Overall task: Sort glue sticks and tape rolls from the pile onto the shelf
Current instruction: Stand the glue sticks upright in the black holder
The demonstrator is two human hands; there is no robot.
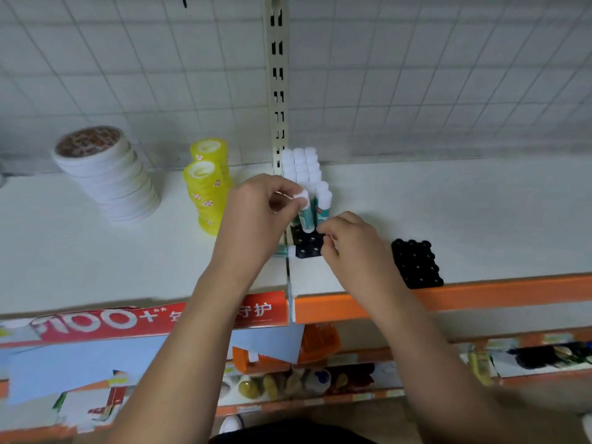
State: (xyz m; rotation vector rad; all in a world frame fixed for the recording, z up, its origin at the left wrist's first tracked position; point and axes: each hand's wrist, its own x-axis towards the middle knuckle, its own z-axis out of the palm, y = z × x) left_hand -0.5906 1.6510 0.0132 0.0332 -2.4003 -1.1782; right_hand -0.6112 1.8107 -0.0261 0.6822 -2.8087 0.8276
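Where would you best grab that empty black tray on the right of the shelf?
Probably by its near edge, coming from the front. The black tray lies flat at the front lip of the shelf, so a thumb on top and fingers at that edge could pinch it. The right hand is the closer one.

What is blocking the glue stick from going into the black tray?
Nothing visible. The left hand holds the glue stick over the black tray, at open holes in front of the standing sticks. The right hand pinches the tray's right edge, beside them.
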